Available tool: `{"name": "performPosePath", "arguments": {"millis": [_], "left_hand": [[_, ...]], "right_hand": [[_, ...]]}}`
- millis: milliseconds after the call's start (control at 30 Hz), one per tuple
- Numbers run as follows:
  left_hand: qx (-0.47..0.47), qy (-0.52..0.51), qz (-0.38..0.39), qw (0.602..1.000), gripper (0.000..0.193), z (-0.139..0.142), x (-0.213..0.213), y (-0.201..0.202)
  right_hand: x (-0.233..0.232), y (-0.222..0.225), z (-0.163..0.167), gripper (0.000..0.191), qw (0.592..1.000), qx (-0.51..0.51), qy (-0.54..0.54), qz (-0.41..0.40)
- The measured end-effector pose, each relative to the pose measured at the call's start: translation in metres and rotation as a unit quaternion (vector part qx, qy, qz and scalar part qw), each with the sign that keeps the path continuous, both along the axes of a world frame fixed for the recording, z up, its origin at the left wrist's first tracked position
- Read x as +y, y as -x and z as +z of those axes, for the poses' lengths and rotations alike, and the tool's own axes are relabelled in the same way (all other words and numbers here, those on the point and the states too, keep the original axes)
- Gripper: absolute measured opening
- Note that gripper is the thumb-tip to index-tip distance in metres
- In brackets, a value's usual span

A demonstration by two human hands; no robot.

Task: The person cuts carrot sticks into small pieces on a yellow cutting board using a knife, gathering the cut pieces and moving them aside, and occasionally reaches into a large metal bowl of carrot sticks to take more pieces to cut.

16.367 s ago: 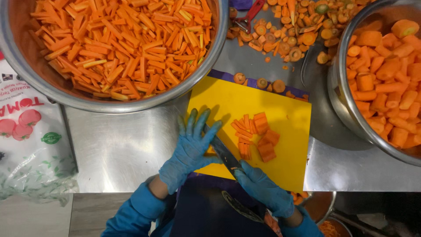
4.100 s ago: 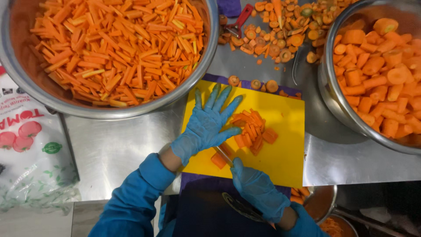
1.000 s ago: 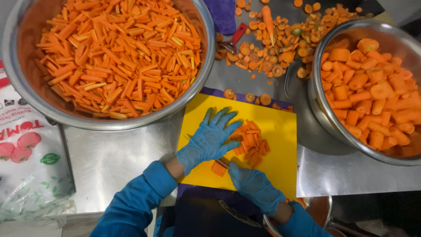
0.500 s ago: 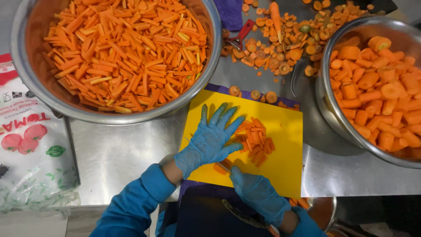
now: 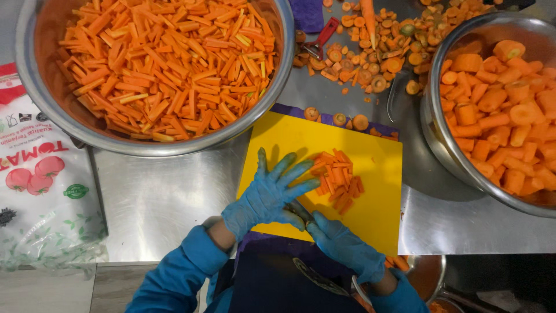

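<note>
Carrot sticks [image 5: 337, 179] lie mid-board on the yellow cutting board [image 5: 376, 214]. Left hand [image 5: 269, 194] rests flat, fingers spread, at their 9 o'clock; right hand [image 5: 341, 243] grips the knife [image 5: 300, 211]. Large bowl [image 5: 40, 110] at 11 o'clock holds finished sticks; chunks [image 5: 498, 116] at 2 o'clock remain uncut.

A stainless steel counter [image 5: 168, 203] is filling the view, its brushed surface reflecting soft overhead light. At the lower left, a strip of grey wood-grain floor [image 5: 52, 290] is showing beyond the counter's edge.
</note>
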State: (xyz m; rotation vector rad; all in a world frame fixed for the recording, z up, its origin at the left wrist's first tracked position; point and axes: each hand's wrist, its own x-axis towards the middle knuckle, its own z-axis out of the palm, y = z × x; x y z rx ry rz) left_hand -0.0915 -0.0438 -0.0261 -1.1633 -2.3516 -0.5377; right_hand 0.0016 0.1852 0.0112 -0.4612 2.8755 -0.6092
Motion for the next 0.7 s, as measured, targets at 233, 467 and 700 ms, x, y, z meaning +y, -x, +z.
{"name": "performPosePath", "arguments": {"millis": [233,467,700], "left_hand": [[-0.133,0.001,0.015,0.991,0.119,-0.008,-0.006,-0.001],[-0.235,0.046,0.007,0.971,0.111,0.005,0.026,-0.033],[-0.229,-0.009,0.13,0.965,0.092,0.007,0.071,-0.002]], "right_hand": [[0.069,-0.03,-0.046,0.055,0.892,-0.207,0.237,-0.324],[0.121,0.018,-0.033,0.04,0.93,0.182,-0.077,-0.31],[0.08,0.089,-0.001,0.025,0.926,0.326,-0.086,-0.167]]}}
